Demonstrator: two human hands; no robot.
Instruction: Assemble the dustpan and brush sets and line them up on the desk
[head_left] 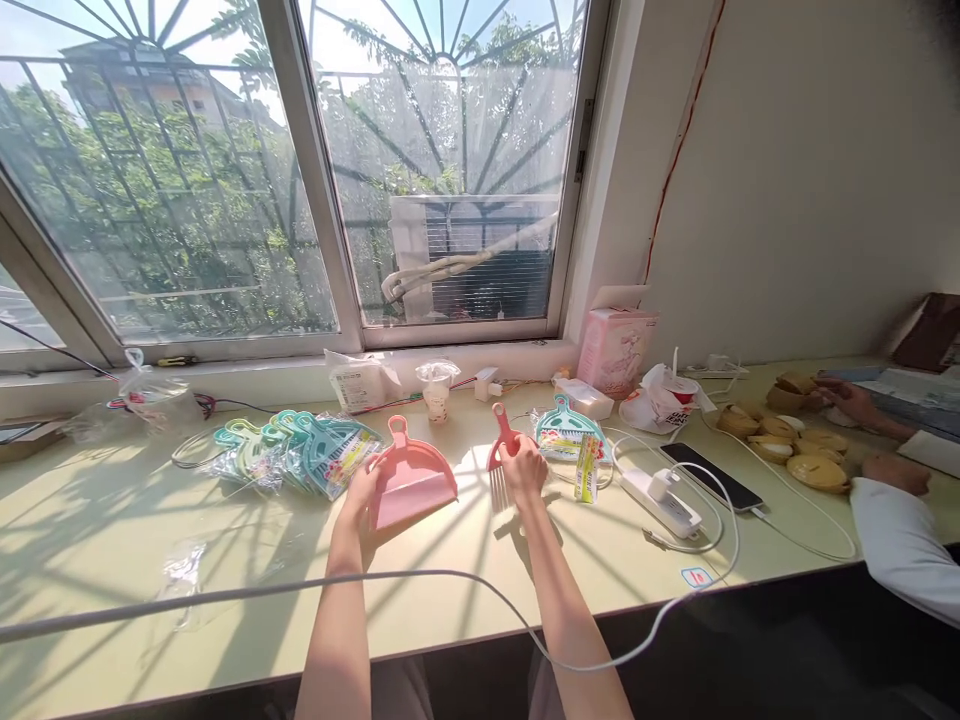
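Observation:
A pink dustpan (414,480) stands tilted over the table, its handle pointing toward the window. My left hand (361,492) grips its left edge. To the right, my right hand (525,468) is closed round a small pink brush (504,425), whose pale bristles point down toward me. Left of the dustpan lies a row of wrapped green and teal dustpan sets (300,450). Another teal set (566,430) in packaging is just right of my right hand, with a colourful label card (587,468) in front of it.
A cup (437,388) and pink box (615,345) stand near the window. A power strip (660,503), phone (712,478) and cables lie right. A grey cable (300,585) crosses in front. Another person's white sleeve (904,545) is at far right, by several yellowish round items (817,470).

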